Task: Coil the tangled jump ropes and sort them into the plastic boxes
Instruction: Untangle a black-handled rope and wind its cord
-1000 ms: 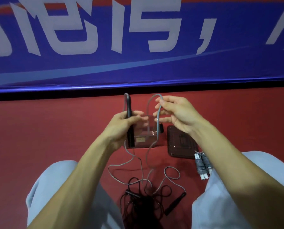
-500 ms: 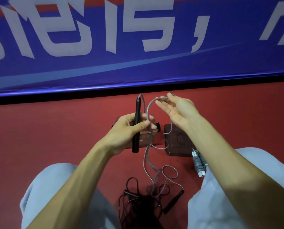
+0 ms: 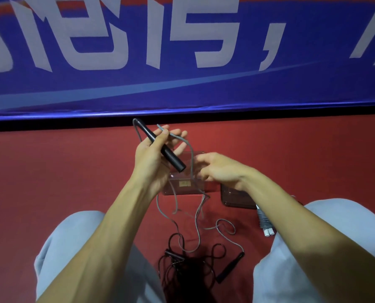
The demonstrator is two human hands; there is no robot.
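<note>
Dropped R hand (image 3: pixel 221 169) now over clear box (image 3: pixel 188 190); L hand (image 3: pixel 148 158) grips black handle (image 3: pixel 171 156); R grip unclear

Bare red floor (image 3: pixel 51 171) lies open at the frame's left and right, up to the banner (image 3: pixel 182 95) walling the top. At centre the left hand (image 3: pixel 151 154), gripping a handle (image 3: pixel 167 152), the right hand (image 3: pixel 221 169) and hanging grey rope (image 3: pixel 196 224) cover the box (image 3: pixel 182 186). A black tangle (image 3: pixel 188 265) fills the gap between the knees (image 3: pixel 73 248). A lid (image 3: pixel 234 199) and coiled rope (image 3: pixel 264 221) crowd the lower right.
</note>
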